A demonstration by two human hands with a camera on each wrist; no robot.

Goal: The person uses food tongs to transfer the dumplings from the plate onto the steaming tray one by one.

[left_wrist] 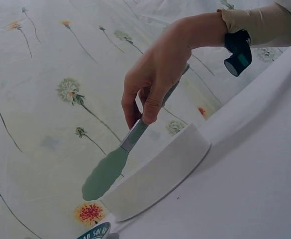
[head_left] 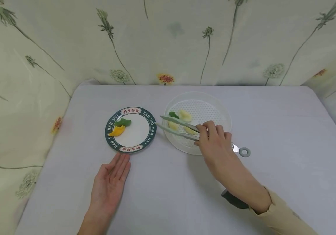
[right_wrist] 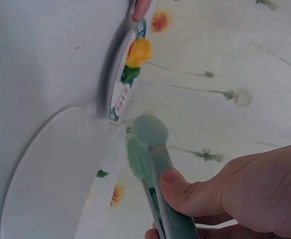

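My right hand point(head_left: 216, 143) grips a pair of tongs point(head_left: 182, 122) with green tips and metal arms. The tips stand apart above the left rim of a round white basket point(head_left: 196, 94), with nothing seen between them. Inside the basket lie several pale yellow pieces point(head_left: 185, 115) and a dark green piece point(head_left: 174, 114), partly hidden by the tongs. On a green-rimmed plate point(head_left: 140, 130) to the left sit a green pepper-like piece point(head_left: 123, 122) and a yellow one point(head_left: 117, 131). My left hand point(head_left: 109, 186) lies palm up, its straight fingertips touching the plate's near edge.
A white-covered table point(head_left: 168, 195) lies under everything. Behind it and at its sides hangs a flower-patterned cloth point(head_left: 162, 42). A dark device point(head_left: 234, 199) is strapped to the right wrist, beside a beige sleeve point(head_left: 282, 212).
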